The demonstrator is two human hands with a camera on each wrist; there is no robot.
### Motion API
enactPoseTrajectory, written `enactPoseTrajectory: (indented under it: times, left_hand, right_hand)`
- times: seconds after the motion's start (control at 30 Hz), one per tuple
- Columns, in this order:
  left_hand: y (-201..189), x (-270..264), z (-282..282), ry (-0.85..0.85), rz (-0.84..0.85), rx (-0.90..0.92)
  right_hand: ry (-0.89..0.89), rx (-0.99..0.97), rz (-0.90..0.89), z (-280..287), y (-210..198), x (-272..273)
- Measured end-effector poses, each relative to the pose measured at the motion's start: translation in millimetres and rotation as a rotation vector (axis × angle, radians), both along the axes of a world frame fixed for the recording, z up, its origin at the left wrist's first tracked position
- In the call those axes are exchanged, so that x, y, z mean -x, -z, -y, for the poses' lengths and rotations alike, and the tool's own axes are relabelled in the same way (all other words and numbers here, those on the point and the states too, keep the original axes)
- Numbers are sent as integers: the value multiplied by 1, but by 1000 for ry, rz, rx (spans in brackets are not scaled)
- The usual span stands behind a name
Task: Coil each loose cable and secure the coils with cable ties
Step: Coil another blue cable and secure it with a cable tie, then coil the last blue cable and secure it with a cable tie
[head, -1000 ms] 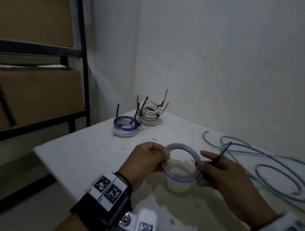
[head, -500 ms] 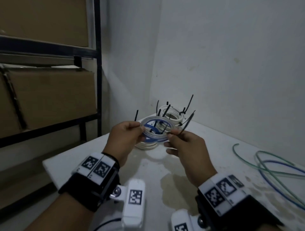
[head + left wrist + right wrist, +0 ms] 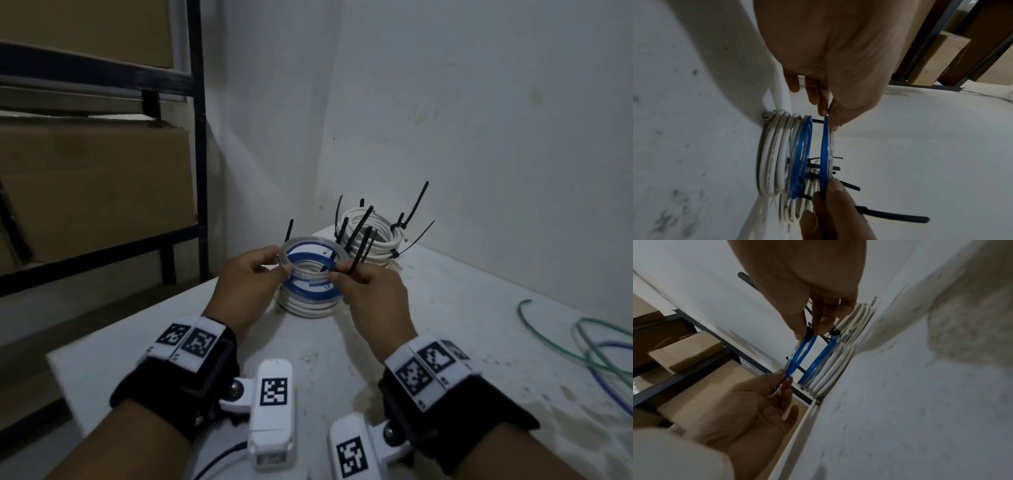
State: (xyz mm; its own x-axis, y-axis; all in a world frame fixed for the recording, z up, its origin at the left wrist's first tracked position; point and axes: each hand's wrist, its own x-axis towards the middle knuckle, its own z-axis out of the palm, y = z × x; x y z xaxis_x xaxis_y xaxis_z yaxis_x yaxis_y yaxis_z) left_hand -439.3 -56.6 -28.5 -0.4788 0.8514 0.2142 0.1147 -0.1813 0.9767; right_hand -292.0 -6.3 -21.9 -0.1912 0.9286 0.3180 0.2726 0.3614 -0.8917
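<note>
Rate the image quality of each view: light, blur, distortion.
Head view: dim, flat light, with the table edges bowed by the wide lens; the held coil reads clearly. Left wrist view: dark and soft, with the left hand looming large and blurred. Right wrist view: the right hand is smeared, and the table is grainy.

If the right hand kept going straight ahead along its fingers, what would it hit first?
Likely the far white coil and its upright black ties, which lie just beyond the right hand; that hand already pinches a cable tie against the held blue coil. Depth is uncertain.
</note>
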Motion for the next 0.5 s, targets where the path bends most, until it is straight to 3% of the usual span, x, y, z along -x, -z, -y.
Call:
enactPoseTrajectory:
  times: [0.13,0.5]
  left_hand:
    - [6,4,-5,-52,-100,39]
    - [9,5,-5,-64,-115,53]
  right_hand:
    - [-14,43,-10,-6,5,3]
    - [-17,110,21,-10,13,1]
